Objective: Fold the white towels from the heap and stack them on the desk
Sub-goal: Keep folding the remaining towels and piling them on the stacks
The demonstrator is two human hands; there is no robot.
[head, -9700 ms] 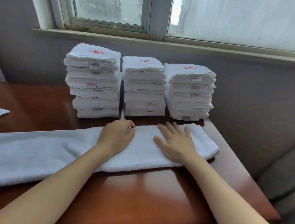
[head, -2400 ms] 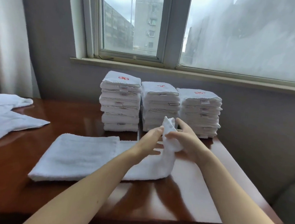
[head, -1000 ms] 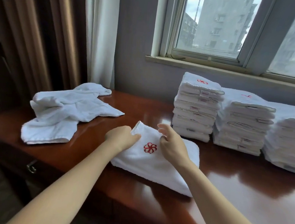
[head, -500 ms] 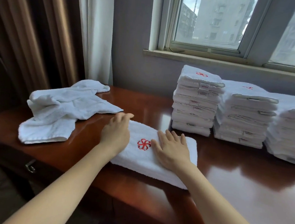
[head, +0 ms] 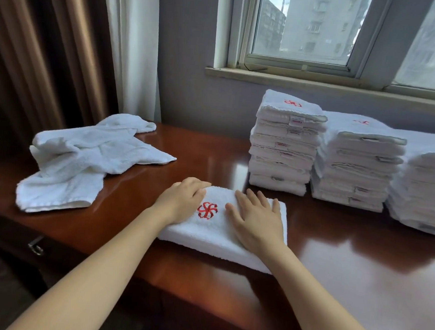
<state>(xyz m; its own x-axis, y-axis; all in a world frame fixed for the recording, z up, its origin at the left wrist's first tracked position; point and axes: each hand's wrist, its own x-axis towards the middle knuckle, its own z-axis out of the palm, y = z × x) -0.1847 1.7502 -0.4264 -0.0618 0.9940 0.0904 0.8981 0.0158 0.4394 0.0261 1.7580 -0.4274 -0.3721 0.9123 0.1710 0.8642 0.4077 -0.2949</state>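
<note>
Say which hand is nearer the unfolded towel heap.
Left. The left hand rests on the folded towel toward the heap; the right hand lies past the red emblem, farther off.

The folded towel [head: 221, 233] is white terry cloth — matt, nubbly, with red embroidery. The desk [head: 346, 266] is dark wood, glossy and smooth.

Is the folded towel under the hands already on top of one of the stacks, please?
No, the folded towel lies flat on the desk, in front of the stacks and apart from them.
</note>
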